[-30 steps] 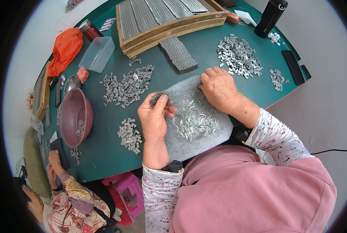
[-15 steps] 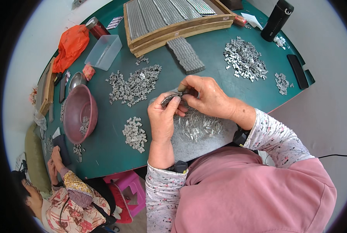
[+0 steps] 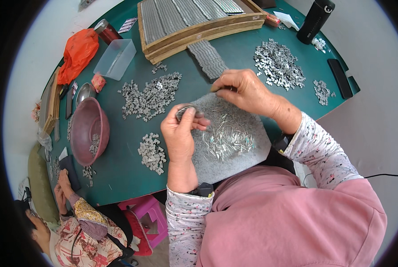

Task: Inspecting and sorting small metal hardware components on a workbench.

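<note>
My left hand point(image 3: 180, 129) is closed round a short, curved strip of metal links point(image 3: 187, 109), pinched between thumb and fingers. To its right, my right hand point(image 3: 251, 92) hovers over the far edge of a grey felt pad point(image 3: 208, 170), thumb and forefinger pressed together. A dark olive covering shows at those fingertips; whatever they may hold is too small to make out. Many thin, shiny metal pins point(image 3: 228, 140) lie loose on the pad below both hands. Just beyond my right hand, a flat band of joined metal links point(image 3: 208, 58) rests on the green table point(image 3: 119, 187).
Small metal links lie in piles at left point(image 3: 151, 94) and right point(image 3: 279, 64); flatter pieces point(image 3: 151, 153) lie nearer. A wooden tray point(image 3: 199, 34) holds finished-looking bands. A pink bowl point(image 3: 78, 140), clear box point(image 3: 115, 60) and black bottle point(image 3: 315, 21) stand around. A co-worker's hands point(image 3: 63, 187) are at lower left.
My hands have come apart: the right has moved up and right, away from the strip. The left has shifted slightly left, still holding it, and the pins are more exposed.
</note>
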The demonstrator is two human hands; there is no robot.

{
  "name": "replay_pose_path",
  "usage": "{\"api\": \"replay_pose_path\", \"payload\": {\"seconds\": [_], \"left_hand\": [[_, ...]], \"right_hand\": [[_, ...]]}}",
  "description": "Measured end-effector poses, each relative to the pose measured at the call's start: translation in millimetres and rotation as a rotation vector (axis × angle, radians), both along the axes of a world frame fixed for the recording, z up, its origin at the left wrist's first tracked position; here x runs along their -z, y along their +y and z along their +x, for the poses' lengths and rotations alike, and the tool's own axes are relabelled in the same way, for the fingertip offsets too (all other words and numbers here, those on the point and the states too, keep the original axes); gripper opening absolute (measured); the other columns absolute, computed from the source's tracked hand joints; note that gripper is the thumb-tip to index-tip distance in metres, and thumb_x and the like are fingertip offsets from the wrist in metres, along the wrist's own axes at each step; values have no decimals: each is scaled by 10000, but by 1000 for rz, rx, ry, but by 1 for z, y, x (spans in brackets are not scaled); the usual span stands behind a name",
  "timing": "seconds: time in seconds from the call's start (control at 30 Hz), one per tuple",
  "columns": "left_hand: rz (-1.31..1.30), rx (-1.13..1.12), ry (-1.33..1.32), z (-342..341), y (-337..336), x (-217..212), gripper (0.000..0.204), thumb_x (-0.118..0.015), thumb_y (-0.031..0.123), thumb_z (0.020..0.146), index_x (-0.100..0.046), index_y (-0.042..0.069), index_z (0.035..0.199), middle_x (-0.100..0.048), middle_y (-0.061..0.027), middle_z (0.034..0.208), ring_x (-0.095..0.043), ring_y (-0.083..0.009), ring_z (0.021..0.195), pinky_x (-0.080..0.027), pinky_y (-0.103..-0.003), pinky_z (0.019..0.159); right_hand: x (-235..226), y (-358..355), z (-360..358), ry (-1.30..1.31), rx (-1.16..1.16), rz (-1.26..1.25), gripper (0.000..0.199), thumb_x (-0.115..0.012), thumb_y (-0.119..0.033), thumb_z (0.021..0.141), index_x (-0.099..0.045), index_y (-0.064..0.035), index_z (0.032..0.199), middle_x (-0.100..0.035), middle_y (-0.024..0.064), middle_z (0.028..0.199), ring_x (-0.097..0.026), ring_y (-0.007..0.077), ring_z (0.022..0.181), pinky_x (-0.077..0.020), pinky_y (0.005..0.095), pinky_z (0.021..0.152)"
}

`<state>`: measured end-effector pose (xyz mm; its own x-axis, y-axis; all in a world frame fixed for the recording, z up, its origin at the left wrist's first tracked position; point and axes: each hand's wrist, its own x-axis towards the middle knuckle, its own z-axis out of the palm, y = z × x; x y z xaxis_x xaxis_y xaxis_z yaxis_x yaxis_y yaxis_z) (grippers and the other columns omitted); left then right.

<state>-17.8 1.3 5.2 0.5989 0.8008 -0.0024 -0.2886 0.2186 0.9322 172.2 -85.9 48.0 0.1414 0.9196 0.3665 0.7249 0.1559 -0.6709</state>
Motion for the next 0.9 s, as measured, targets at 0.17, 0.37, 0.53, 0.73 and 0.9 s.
{"api": "replay_pose_path", "payload": {"seconds": [0.17,0.37,0.53,0.73,0.9], "left_hand": [[-89,-43,-46,-5,6,4,105,-572,50,928,-613,-26,988,-677,-137,795,-675,-216,610,-536,-269,517],[-82,-55,24,0,6,7,93,-602,49,918,-614,-18,980,-673,-136,798,-677,-215,620,-540,-269,526],[-84,-42,24,0,6,7,94,-607,47,917,-616,-20,982,-671,-135,802,-677,-216,624,-543,-270,533],[-86,-27,0,0,6,10,98,-594,41,921,-612,-29,988,-669,-139,804,-680,-222,628,-546,-273,529],[-82,-37,5,-1,5,8,104,-591,40,923,-611,-33,994,-667,-143,804,-681,-224,630,-549,-272,528]], "right_hand": [[11,-6,0,-252,14,-72,120,-687,-37,767,-678,-14,884,-646,127,865,-649,305,818,-520,390,702],[26,-3,-19,-259,99,-157,103,-650,-77,746,-654,-6,821,-634,150,862,-634,339,856,-517,429,740],[28,-1,-30,-503,98,-138,138,-639,-44,705,-631,-2,836,-626,159,879,-626,332,870,-518,411,760],[23,-4,-19,-376,46,-168,156,-652,-41,755,-604,1,898,-617,168,906,-622,323,906,-504,414,792],[7,-3,-13,223,7,-264,114,-647,-55,831,-605,30,894,-652,165,822,-640,312,768,-511,370,711]]}}
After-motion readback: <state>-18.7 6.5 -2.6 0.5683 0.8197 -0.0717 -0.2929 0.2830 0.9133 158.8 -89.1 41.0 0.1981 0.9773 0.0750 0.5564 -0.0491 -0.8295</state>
